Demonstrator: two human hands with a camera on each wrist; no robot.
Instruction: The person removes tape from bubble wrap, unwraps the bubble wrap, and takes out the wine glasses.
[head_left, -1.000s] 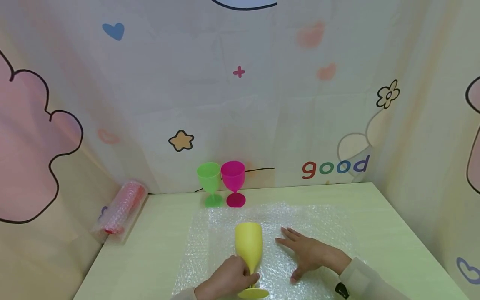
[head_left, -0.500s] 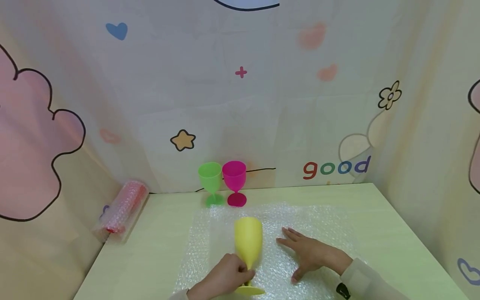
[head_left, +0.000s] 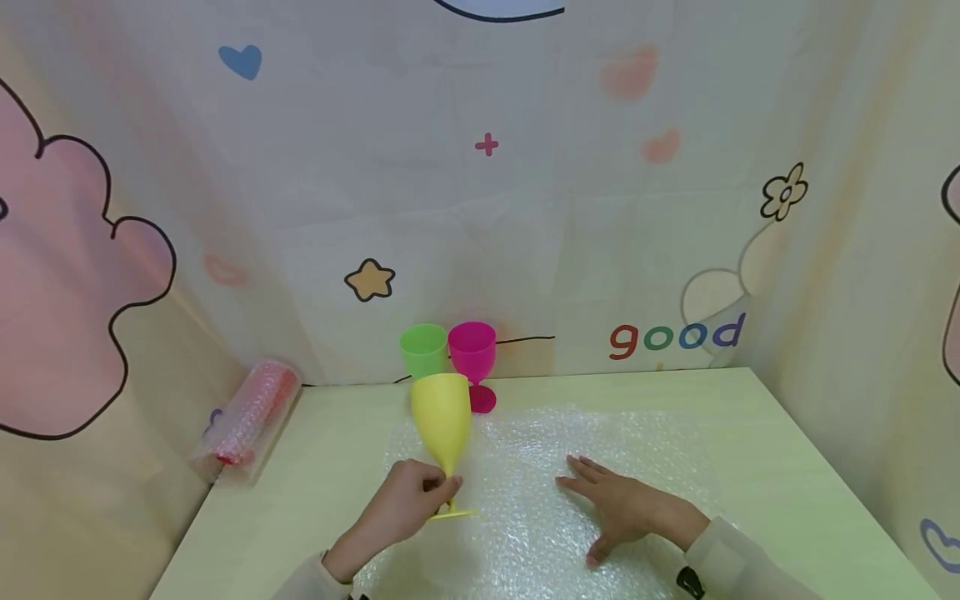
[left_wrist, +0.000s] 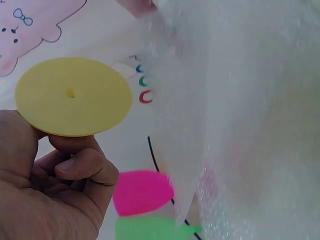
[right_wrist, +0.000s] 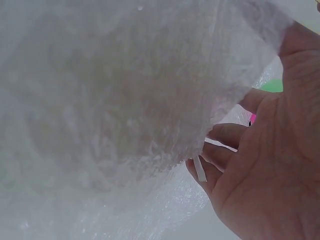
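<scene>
By its stem, a yellow plastic goblet (head_left: 441, 417) is held upright in my left hand (head_left: 401, 500), above the left part of a bubble wrap sheet (head_left: 525, 492). Its round base (left_wrist: 75, 107) faces the left wrist camera, and the fingers curl around the stem above it. My right hand (head_left: 628, 507) rests on the right side of the sheet, fingers spread. Bubble wrap (right_wrist: 115, 115) fills much of the right wrist view and hides some fingertips. A green goblet (head_left: 424, 350) and a pink goblet (head_left: 473, 350) stand behind the sheet; the yellow one covers the green one's foot.
A bubble-wrapped roll with red inside (head_left: 255, 417) lies at the table's left edge. Printed curtains (head_left: 525, 233) enclose the back and sides of the pale table (head_left: 757, 467).
My left hand has lifted the yellow goblet off the bubble wrap and moved it left and away from me. The right hand stays in place.
</scene>
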